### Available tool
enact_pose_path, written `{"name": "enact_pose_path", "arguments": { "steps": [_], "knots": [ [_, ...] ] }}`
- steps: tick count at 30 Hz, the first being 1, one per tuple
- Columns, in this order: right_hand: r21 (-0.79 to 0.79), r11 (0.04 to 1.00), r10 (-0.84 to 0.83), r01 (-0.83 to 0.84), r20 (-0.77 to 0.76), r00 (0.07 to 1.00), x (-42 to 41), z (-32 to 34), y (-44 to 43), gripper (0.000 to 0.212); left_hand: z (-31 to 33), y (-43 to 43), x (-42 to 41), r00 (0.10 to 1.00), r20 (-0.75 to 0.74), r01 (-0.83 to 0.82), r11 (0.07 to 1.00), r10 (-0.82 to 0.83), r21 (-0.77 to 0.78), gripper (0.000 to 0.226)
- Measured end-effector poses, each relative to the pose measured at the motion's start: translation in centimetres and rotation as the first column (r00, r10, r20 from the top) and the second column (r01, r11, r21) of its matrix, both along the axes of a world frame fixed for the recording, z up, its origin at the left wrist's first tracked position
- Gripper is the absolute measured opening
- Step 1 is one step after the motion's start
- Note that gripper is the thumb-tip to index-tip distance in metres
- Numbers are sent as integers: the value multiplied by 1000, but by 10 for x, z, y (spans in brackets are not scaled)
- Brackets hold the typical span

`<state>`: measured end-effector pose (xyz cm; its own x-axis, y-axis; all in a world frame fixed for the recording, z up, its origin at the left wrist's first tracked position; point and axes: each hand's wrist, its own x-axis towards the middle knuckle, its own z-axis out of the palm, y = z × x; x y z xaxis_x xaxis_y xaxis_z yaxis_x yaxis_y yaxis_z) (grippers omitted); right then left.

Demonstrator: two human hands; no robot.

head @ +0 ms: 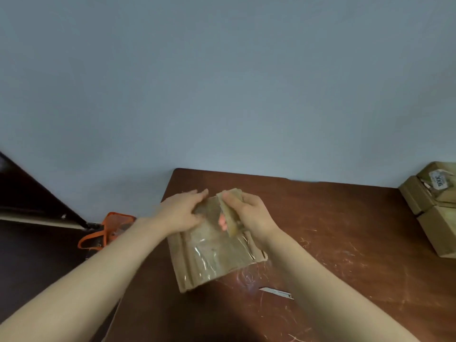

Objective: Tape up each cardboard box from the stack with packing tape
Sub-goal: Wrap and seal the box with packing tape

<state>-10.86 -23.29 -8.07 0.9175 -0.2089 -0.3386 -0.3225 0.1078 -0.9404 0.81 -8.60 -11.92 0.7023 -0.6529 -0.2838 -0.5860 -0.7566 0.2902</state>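
Observation:
A flat brown cardboard box (197, 265) lies on the dark wooden table (345, 243), its top covered with shiny clear packing tape. My left hand (182, 213) presses down on the far left part of the box, fingers spread. My right hand (249, 213) grips a raised cardboard flap (230, 211) at the far right end of the box, thumb on its near face. No tape roll is visible.
A small knife blade (276, 292) lies on the table just in front of the box. Stacked cardboard boxes (434, 208) sit at the table's right edge. An orange-handled bag (108, 230) rests on the floor left of the table.

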Motion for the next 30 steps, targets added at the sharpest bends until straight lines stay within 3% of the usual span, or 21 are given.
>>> {"name": "enact_pose_path", "arguments": {
  "steps": [1,3,5,8,11,15,23,30],
  "knots": [
    [-1,1000,-7,7,1,1000,11,-2,-1,38,-4,-2,-13,998,67,20,999,-22,32,100],
    [0,1000,-18,18,-8,1000,30,-6,-3,36,-10,-5,-45,999,22,37,985,-41,166,135],
    [-28,1000,-5,4,-25,1000,41,-12,-4,38,-23,-5,-65,997,16,63,954,-71,294,148],
    [-56,998,29,-32,-57,998,40,-21,-4,40,-41,-4,-67,985,159,18,962,-64,273,134],
    [4,1000,9,-9,-78,997,24,-19,-2,28,-44,-6,-68,978,206,-17,971,-33,240,123],
    [-84,996,-27,17,-121,992,-23,-11,0,30,-49,-9,-67,982,189,-46,969,0,241,117],
    [-63,998,-11,-7,-274,962,-93,-40,8,52,-44,-13,-69,989,148,-52,967,15,249,127],
    [-67,998,-22,-4,-381,924,-84,-96,12,38,-31,-15,-63,1000,5,-25,946,25,322,135]
  ]
}}
